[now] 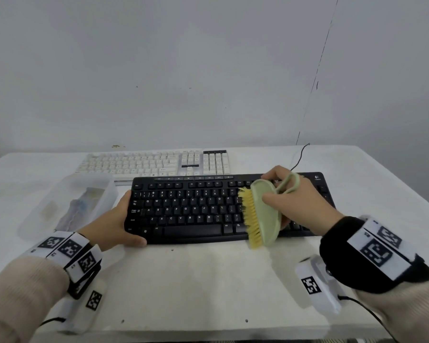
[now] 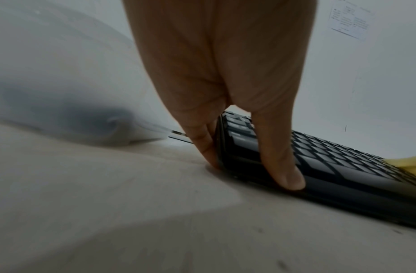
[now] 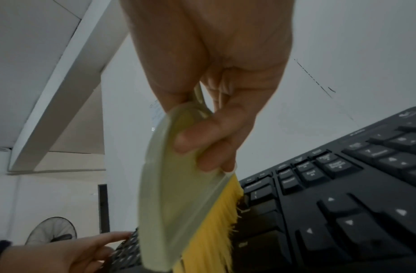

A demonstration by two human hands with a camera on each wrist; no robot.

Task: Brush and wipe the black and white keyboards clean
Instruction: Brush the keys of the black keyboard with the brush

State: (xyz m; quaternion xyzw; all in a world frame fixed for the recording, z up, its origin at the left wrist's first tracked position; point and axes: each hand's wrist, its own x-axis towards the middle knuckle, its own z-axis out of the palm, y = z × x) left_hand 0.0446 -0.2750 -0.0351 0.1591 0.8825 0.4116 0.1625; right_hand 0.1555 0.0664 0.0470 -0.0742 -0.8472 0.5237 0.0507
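Black keyboard (image 1: 203, 209) is lying flat on the white table (image 1: 208, 280), serving as the reference for everything else. Its key legends are showing white: Q W E R T Y, A S D F, Caps Lock, Alt, Ctrl; a small logo is sitting at its far right corner, too blurred to read.

Left hand (image 1: 117, 221) is gripping the keyboard's left end, thumb (image 2: 281, 166) lying along the near front edge, fingers (image 2: 204, 144) pressing against the left side wall.

Right hand (image 1: 297, 196) is grasping a pale green brush (image 1: 265, 214) over the keyboard's right-centre section, fingers curled round the oval back and through its loop handle. Yellow bristles (image 3: 216, 230) are pointing toward the keyboard's left and touching the keys near the Enter column. In the right wrist view, arrow keys and a Page Down legend are showing right of the bristles.

White keyboard (image 1: 156, 163) is lying directly behind the black one, parallel, almost touching it. Clear plastic box (image 1: 70, 204) is sitting just left of the black keyboard, holding crumpled material I cannot identify. Black cable (image 1: 299, 157) is running off behind the keyboard's right end. Both wrists are wearing bands with black-and-white square markers.
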